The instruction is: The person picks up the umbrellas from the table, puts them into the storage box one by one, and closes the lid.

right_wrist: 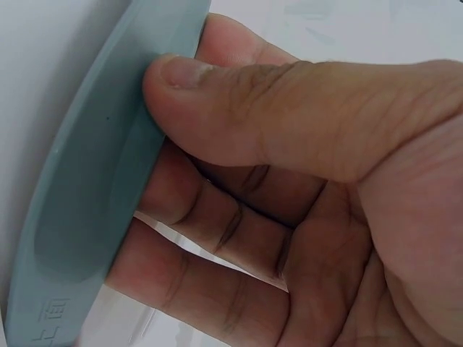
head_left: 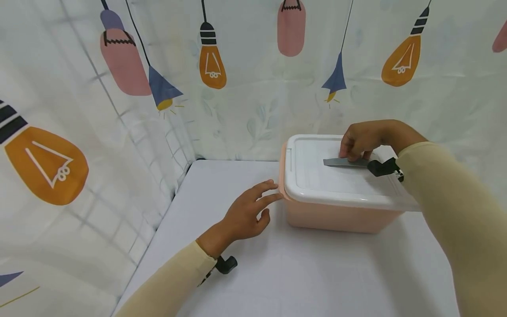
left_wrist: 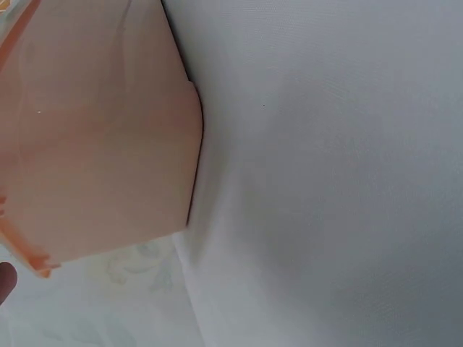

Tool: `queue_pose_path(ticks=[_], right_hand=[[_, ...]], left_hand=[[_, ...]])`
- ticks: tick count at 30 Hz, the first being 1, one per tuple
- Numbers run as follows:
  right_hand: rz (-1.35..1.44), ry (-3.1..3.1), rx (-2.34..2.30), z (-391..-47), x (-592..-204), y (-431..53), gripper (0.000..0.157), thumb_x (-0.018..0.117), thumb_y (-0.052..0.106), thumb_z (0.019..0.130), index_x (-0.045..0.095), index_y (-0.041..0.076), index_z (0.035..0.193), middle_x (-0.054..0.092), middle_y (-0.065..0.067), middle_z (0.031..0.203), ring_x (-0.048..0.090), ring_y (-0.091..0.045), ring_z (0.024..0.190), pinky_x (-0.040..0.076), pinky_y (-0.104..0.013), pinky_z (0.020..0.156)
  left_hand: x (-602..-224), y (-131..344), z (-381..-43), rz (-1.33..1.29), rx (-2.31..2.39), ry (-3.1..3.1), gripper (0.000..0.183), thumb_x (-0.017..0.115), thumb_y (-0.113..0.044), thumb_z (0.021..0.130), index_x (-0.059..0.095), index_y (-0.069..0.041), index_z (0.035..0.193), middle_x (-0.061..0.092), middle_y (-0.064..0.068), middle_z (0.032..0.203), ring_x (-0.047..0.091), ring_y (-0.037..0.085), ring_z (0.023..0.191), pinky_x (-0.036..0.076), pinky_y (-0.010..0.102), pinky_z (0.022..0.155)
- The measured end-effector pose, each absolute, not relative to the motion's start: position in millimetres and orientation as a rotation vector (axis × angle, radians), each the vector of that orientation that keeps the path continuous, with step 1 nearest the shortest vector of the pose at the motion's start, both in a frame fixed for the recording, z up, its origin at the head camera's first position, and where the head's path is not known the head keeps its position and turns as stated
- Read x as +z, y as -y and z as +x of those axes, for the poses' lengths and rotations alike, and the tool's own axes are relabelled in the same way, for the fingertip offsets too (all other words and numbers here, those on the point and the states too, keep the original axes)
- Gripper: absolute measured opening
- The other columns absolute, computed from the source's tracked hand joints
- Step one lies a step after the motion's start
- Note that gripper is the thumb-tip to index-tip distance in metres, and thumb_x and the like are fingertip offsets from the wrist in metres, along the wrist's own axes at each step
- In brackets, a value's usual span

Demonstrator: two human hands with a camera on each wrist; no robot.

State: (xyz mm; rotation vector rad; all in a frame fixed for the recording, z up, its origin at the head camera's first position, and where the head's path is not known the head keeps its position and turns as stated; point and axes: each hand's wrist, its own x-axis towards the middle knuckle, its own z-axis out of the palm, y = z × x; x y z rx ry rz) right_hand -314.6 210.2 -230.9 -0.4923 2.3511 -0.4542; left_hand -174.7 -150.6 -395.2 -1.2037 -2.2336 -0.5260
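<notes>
A pink plastic storage box point(head_left: 340, 218) stands on the table under a white lid point(head_left: 309, 180). Along the lid's left side the box's pink rim shows, while at the front right the lid juts past the box wall. My right hand point(head_left: 366, 138) pinches a grey-blue handle point(right_wrist: 94, 144) on top of the lid, thumb on one face and fingers behind. My left hand point(head_left: 247, 211) is at the box's left front corner, fingers loosely extended and fingertips right at the rim. In the left wrist view, the box's side wall point(left_wrist: 108, 166) fills the left part, with one fingertip point(left_wrist: 6, 280) at the edge.
White cloth covers the table point(head_left: 237, 281). Behind and to the left hangs a pale curtain point(head_left: 245, 114) printed with lamps and bulbs. A black wrist camera mount point(head_left: 226, 265) sits under the left wrist, another point(head_left: 382, 167) by the right wrist.
</notes>
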Motion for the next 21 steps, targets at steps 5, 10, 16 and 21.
queue_pose_path(ticks=[5, 10, 16, 21], right_hand=[[-0.496, -2.349, -0.455, -315, -232, -206, 0.021, 0.072, 0.005, 0.093, 0.071, 0.005, 0.114, 0.069, -0.004, 0.106, 0.062, -0.024, 0.094, 0.058, -0.043, 0.081], [-0.503, -2.359, -0.444, -314, -233, -200, 0.021, 0.071, 0.003, 0.093, 0.072, 0.006, 0.114, 0.069, -0.004, 0.105, 0.062, -0.024, 0.093, 0.059, -0.043, 0.081], [-0.517, -2.353, -0.458, -312, -233, -194, 0.02, 0.071, 0.002, 0.093, 0.071, 0.005, 0.113, 0.07, -0.006, 0.107, 0.063, -0.025, 0.095, 0.058, -0.043, 0.082], [-0.512, -2.357, -0.463, -311, -235, -192, 0.02, 0.07, 0.001, 0.093, 0.071, 0.004, 0.113, 0.068, -0.008, 0.108, 0.063, -0.026, 0.095, 0.059, -0.043, 0.082]], left_hand=[[-395, 151, -174, -1.119, -0.562, 2.188, 0.048, 0.059, 0.001, 0.084, 0.065, -0.013, 0.13, 0.056, 0.009, 0.14, 0.059, 0.021, 0.119, 0.052, 0.03, 0.076], [-392, 151, -172, -1.071, -0.584, 2.174, 0.046, 0.059, 0.001, 0.085, 0.065, -0.011, 0.128, 0.056, 0.008, 0.139, 0.058, 0.02, 0.097, 0.051, 0.028, 0.068], [-391, 150, -171, -1.052, -0.59, 2.171, 0.047, 0.059, 0.0, 0.085, 0.062, -0.01, 0.131, 0.056, 0.009, 0.139, 0.056, 0.019, 0.091, 0.049, 0.027, 0.064], [-391, 149, -171, -1.035, -0.592, 2.182, 0.048, 0.059, -0.001, 0.086, 0.06, -0.01, 0.133, 0.055, 0.009, 0.14, 0.057, 0.019, 0.093, 0.049, 0.027, 0.063]])
